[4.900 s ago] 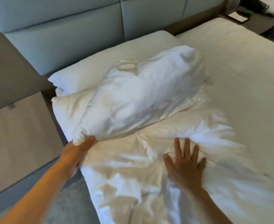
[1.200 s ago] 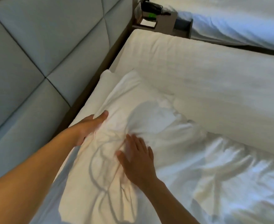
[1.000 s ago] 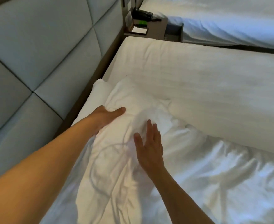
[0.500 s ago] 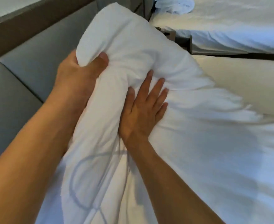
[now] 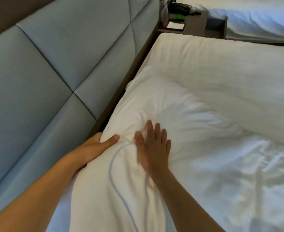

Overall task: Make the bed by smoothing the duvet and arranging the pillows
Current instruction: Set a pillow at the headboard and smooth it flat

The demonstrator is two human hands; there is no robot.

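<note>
Pillow [image 5: 138,104] down again: half a second ago I had it lifted clear of the bed, now it lies along the headboard [image 5: 57,67] side of the mattress. Left hand [image 5: 94,146] grips its headboard-side edge, thumb on top. Right hand [image 5: 153,148] presses it flat, fingers straight. Placement looks nearly settled; crumpled duvet [image 5: 238,173] remains unsmoothed.

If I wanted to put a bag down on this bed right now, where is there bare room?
The flat sheet beyond the pillow, running toward the nightstand, lies bare. The near part is crowded: the left hand grips the pillow's edge by the headboard, the right hand lies flat on it, and the rumpled duvet fills the right.
</note>
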